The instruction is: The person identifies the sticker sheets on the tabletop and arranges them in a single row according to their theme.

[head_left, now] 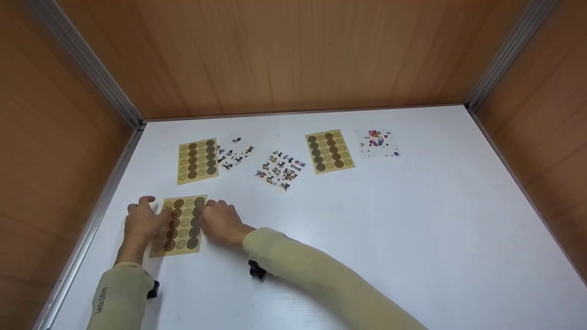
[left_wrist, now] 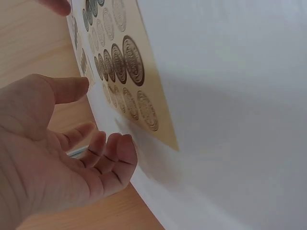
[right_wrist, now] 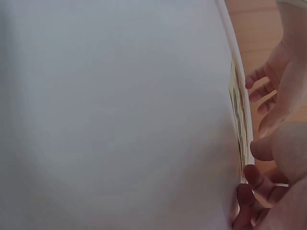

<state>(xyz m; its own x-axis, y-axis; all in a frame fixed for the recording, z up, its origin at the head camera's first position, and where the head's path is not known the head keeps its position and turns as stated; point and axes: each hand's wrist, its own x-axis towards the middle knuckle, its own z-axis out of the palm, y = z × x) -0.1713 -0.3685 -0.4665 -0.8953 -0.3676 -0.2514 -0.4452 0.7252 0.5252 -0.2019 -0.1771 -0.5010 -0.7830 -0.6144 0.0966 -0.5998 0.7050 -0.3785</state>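
Observation:
In the head view a gold sheet of round seal stickers point(head_left: 185, 229) lies flat on the white table at the left, with dark and pale seals in columns. My left hand point(head_left: 143, 221) is at its left edge, the thumb over the seals. The left wrist view shows that hand point(left_wrist: 72, 143) with thumb and bent fingertips apart, nothing between them. My right hand point(head_left: 222, 223) is at the sheet's upper right edge, fingers loosely bent. In the right wrist view the right hand's point(right_wrist: 273, 187) thumb and forefinger are parted, close by the end of the sheet point(right_wrist: 238, 110).
Farther back lie two more gold seal sheets point(head_left: 198, 160) point(head_left: 330, 151). Three clear sheets with small colourful stickers point(head_left: 234, 152) point(head_left: 280, 170) point(head_left: 378, 143) lie near them. Wooden walls point(head_left: 293, 55) enclose the white table point(head_left: 367, 238) at the back and sides.

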